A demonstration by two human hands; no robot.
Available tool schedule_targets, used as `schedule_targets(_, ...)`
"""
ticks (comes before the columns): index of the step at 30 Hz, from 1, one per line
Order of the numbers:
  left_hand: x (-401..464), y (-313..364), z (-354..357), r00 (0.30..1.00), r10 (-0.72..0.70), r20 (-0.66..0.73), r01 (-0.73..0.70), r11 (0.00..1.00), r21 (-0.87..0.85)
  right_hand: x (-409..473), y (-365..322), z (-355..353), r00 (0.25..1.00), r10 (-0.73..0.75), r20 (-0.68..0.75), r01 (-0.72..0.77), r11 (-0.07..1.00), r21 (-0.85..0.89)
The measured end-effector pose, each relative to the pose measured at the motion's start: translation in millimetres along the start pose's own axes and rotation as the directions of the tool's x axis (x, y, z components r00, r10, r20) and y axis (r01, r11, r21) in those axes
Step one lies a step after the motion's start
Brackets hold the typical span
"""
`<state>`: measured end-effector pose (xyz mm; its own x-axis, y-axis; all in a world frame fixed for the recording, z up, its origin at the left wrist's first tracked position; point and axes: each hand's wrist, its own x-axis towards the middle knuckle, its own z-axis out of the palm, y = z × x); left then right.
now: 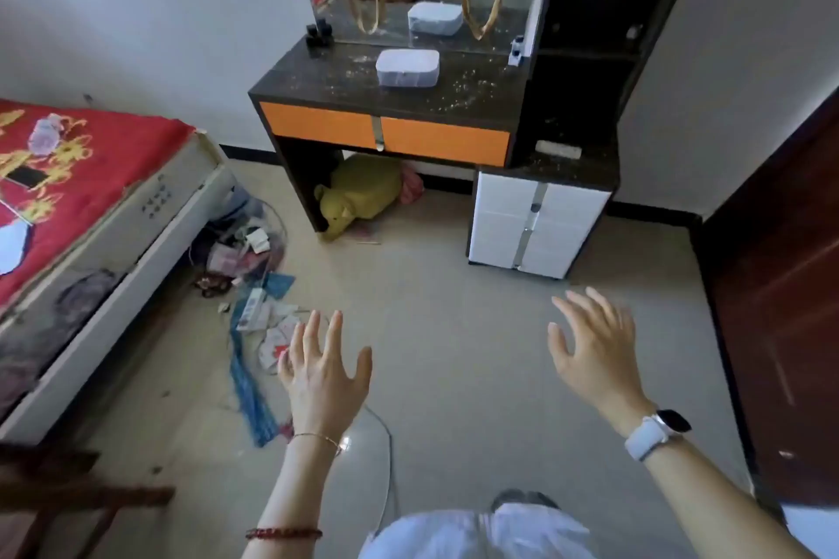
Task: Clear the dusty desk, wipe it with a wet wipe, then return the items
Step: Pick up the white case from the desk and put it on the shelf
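We stand well back from the desk (327, 82), both hands raised over the floor (454, 331) and empty: the left hand (324, 381) has its fingers (313, 331) spread open, and the right hand (594, 354) is open the same way, gripping nothing. We judge this to be the approach, hands held free so they can lift things once we reach the top. The dark top is speckled with dust, thickest toward its right edge, so clearing has not begun. On it we count one white box (407, 67) near the middle, likely the wipes, set within easy reach of the front edge; one small black item (319, 33) at the back left corner against the mirror (499, 23); and one small white-and-blue item (517, 50) at the back right corner. The second box seen higher up is only a reflection. On the lower side cabinet (535, 222) to the right lies one pale flat block (557, 149), what it is we cannot tell. Two orange drawer fronts (445, 141) sit under the front edge. On the bed (68, 177) at left lie one clear bottle (45, 135) and one dark phone (25, 177), perhaps items already parked there.
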<state>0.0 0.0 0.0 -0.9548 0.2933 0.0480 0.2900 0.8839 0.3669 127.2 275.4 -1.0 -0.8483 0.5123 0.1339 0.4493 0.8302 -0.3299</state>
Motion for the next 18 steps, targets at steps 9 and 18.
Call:
schedule_targets(9,72,10,68,0.956,-0.081,0.281,0.074,0.997,0.034,49,26,62,0.965,0.104,0.242,-0.1,0.995,-0.028)
schedule_targets(18,264,109,106,0.935,0.042,0.353,-0.065,0.996,0.055,244,29,87,0.952,0.015,0.307,-0.064,0.987,0.148)
